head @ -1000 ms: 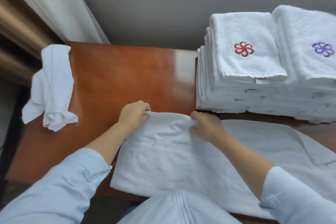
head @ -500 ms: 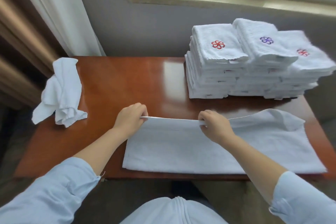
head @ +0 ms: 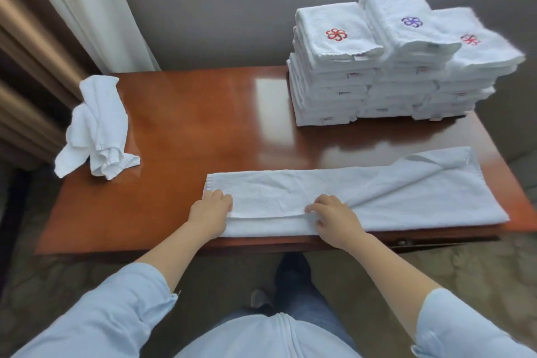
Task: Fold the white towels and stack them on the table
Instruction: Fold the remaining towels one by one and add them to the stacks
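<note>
Now | your left hand (head: pixel 210 211), right hand (head: pixel 334 216) pinch towel (head: pixel 290 192) at its turned edge | square it, then smooth the rumpled right end.

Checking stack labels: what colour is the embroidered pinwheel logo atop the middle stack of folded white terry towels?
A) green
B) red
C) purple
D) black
C: the middle stack of folded white towels carries a purple pinwheel logo; the left stack and right stack show red.
</note>
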`<control>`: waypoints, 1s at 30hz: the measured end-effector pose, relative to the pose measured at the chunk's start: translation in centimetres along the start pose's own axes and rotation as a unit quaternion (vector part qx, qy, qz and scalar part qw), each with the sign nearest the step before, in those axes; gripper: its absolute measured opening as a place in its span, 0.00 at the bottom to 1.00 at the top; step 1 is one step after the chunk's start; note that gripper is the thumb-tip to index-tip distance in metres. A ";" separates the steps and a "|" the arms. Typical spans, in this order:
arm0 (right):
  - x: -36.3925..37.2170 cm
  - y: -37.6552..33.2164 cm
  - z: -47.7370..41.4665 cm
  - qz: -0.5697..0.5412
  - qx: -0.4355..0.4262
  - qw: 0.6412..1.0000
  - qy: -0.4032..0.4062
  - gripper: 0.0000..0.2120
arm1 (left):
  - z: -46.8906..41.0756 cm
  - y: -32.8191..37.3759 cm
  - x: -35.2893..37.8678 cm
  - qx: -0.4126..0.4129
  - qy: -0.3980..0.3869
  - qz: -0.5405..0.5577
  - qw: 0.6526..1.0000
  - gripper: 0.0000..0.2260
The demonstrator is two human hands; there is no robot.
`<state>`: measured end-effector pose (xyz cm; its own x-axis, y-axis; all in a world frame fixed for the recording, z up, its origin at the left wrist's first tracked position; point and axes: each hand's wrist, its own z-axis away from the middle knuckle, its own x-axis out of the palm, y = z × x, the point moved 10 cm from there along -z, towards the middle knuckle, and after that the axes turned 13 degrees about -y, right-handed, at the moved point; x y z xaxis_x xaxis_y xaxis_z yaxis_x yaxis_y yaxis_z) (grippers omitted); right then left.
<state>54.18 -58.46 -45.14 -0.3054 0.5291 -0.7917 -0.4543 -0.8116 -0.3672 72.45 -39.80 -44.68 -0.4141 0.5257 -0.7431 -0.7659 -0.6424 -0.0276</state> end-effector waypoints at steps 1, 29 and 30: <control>0.1 0.0 0.3 -0.006 -0.006 1.000 -0.009 0.21 | 0.0 0.3 -0.1 -0.011 -0.008 -0.009 1.000 0.15; -14.5 30.6 4.1 0.013 0.124 0.992 0.028 0.20 | -10.3 34.9 -9.8 0.056 0.004 0.199 0.978 0.21; -14.6 31.2 3.7 0.034 0.120 0.992 0.024 0.18 | -10.5 34.8 -9.6 0.031 0.007 0.210 0.977 0.21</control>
<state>41.39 -90.57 -43.23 -0.3049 0.4573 -0.8354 -0.6217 -0.7601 -0.1892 54.96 -73.09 -45.51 -0.6917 0.2149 -0.6895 -0.5587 -0.7642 0.3222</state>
